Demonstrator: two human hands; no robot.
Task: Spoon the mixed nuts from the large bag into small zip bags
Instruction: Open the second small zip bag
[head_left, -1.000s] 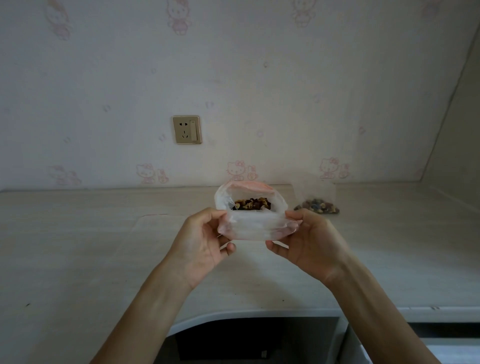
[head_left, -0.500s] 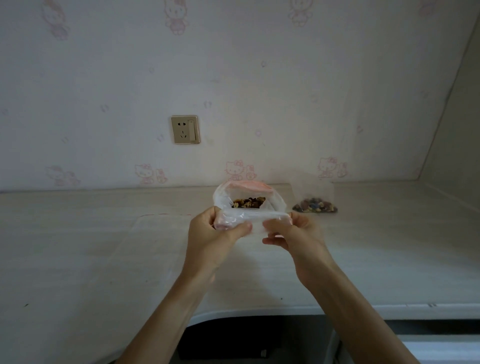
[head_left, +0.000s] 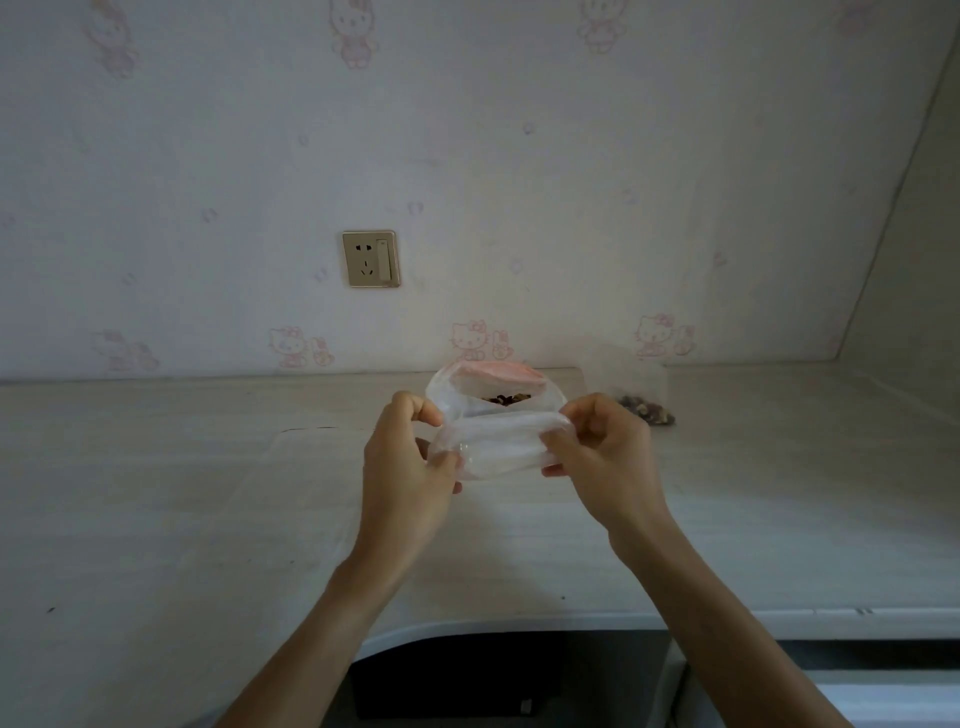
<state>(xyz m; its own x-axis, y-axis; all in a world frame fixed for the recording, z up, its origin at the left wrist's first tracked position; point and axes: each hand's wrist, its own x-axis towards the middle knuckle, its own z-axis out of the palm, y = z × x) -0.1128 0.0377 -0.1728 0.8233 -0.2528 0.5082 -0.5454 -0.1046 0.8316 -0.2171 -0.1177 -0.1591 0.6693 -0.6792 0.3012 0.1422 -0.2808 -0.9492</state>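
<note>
Both hands pinch the rolled rim of a large clear bag of mixed nuts, held just above a pale counter.

From my remote seat I see the left hand (head_left: 402, 467) and the right hand (head_left: 605, 457) each curled onto an end of the large bag (head_left: 493, 447), whose mouth gapes toward the wall, with nuts (head_left: 506, 399) dark inside. A small zip bag (head_left: 647, 408) with nuts lies on the counter (head_left: 182, 493) just right of the hands. A wall socket (head_left: 371, 259) sits above.
</note>
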